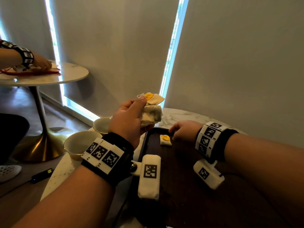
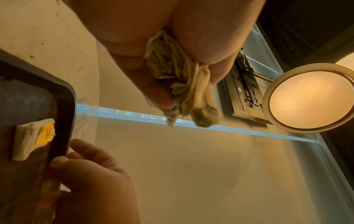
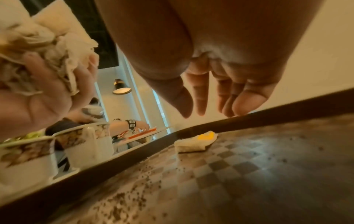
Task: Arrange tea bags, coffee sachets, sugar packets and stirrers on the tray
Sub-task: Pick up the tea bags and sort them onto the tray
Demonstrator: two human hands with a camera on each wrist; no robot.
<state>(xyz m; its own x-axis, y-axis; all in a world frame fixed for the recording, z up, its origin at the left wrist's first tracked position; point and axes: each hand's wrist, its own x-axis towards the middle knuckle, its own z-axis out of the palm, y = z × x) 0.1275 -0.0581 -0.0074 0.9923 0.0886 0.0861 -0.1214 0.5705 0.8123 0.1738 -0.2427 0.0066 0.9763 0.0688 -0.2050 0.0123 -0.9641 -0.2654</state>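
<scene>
My left hand (image 1: 131, 119) is raised above the tray's far left corner and grips a bunch of cream tea bags (image 1: 152, 111) with a yellow tag on top; the same tea bags (image 2: 180, 84) fill its fingers in the left wrist view. One tea bag with a yellow tag (image 1: 165, 140) lies on the dark tray (image 1: 144, 148) near its far edge. My right hand (image 1: 182, 130) hovers just right of that tea bag (image 3: 195, 143), fingers (image 3: 199, 97) straight and relaxed, holding nothing. The tray floor (image 3: 249, 174) is checkered and strewn with tea crumbs.
Two white cups (image 1: 79, 143) (image 1: 102, 125) stand left of the tray on the marble table (image 1: 177, 116). Another person's hand (image 1: 42, 62) works over a red tray (image 1: 32, 71) on a second round table at far left. A blind hangs behind.
</scene>
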